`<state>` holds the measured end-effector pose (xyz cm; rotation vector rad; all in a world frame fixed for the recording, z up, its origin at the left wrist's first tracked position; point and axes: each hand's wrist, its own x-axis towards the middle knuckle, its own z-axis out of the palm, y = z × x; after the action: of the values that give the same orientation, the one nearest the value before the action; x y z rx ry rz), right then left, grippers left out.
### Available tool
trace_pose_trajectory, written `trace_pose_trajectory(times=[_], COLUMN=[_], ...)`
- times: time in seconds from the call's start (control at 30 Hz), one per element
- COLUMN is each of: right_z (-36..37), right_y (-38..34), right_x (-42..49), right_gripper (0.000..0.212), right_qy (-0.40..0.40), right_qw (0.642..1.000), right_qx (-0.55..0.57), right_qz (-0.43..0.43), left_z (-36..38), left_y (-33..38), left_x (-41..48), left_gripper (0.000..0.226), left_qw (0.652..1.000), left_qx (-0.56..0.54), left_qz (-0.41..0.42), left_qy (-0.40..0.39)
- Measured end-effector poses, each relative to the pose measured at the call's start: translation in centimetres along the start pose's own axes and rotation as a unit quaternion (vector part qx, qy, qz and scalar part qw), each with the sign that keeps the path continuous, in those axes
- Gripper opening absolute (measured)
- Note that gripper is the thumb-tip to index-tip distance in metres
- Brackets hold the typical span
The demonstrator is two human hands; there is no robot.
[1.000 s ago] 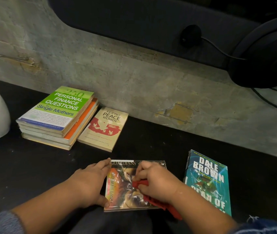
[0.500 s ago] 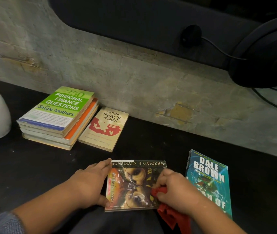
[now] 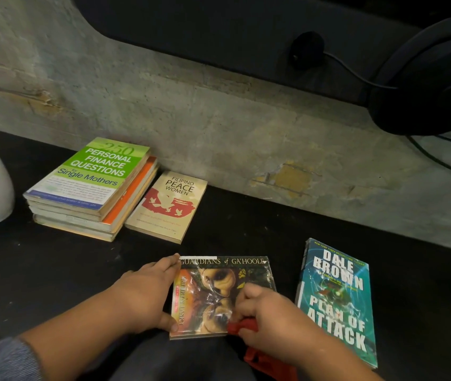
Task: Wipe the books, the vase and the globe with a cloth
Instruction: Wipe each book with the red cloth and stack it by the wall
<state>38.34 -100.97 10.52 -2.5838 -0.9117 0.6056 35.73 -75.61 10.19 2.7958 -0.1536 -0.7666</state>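
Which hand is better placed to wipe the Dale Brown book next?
The right hand: it grips the red cloth and lies beside the Dale Brown book. The left hand rests against the Guardians of Ga'Hoole book, on its far side.

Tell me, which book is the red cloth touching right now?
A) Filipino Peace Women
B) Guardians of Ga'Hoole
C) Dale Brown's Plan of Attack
B: the right hand grips the red cloth against the lower right corner of the Guardians of Ga'Hoole book, while the left hand rests on its spine edge.
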Motion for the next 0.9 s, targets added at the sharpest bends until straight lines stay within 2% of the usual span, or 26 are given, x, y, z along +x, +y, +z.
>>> trace_pose_trajectory(times=[0.1, 0.27, 0.4, 0.47, 0.57, 0.7, 0.83, 0.9], right_z=[-1.0, 0.1, -0.5, -0.5, 0.0, -0.2, 0.3, 0.3], right_y=[0.8, -0.4, -0.2, -0.5, -1.0, -0.6, -1.3, -1.2], right_x=[0.0, 0.8, 0.8, 0.8, 1.1, 1.5, 1.3, 1.5], right_gripper=[0.016, 0.018, 0.017, 0.017, 0.019, 0.020, 0.021, 0.020], right_qy=[-0.019, 0.014, 0.007, 0.003, 0.005, 0.049, 0.006, 0.035], right_qw=[1.000, 0.998, 0.999, 0.998, 0.999, 0.998, 1.000, 0.999], right_qx=[-0.008, -0.046, -0.039, -0.056, -0.023, -0.017, -0.017, 0.001], right_qz=[0.013, -0.028, 0.002, -0.008, -0.026, 0.027, -0.009, 0.012], left_z=[0.1, 0.0, 0.0, 0.0, 0.1, 0.2, 0.3, 0.3], left_y=[0.0, 0.1, 0.1, 0.1, 0.0, -0.1, -0.2, -0.2], left_x=[0.0, 0.0, 0.0, 0.0, 0.1, 0.1, 0.1, 0.1], left_gripper=[0.117, 0.116, 0.116, 0.116, 0.116, 0.117, 0.117, 0.117], left_qw=[1.000, 1.000, 1.000, 1.000, 1.000, 1.000, 1.000, 1.000], left_qx=[-0.003, -0.004, -0.006, -0.006, -0.007, -0.004, -0.005, -0.004], left_qz=[0.000, 0.002, 0.002, 0.001, 0.002, 0.002, 0.003, 0.003], left_qy=[0.001, 0.002, 0.001, 0.000, 0.003, 0.001, 0.004, 0.004])
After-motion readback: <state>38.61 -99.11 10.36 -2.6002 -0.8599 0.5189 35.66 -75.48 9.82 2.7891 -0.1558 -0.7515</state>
